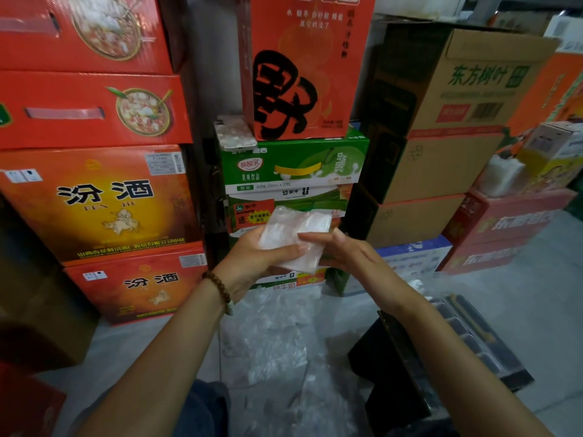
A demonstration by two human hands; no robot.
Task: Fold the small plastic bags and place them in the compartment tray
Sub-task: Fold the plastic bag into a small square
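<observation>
Plastic bags (268,348) lie loose on the floor (536,279) by our knees, w/ the compartment tray (479,339) low at our right, beside a black box (394,361). Above them we hold one bag (293,234), near square & tilted, btwn both hands. Left hand (252,260) grips it, thumb across; right hand (347,250), fingers near straight, rests on its right edge. Tray's nearer the right hand, prob. the side to drop from. Cartons (94,200) stacked behind.

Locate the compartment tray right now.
Head view, lower right: the compartment tray lies on the floor, right beside the black box, with the loose plastic bags further to its left.
</observation>
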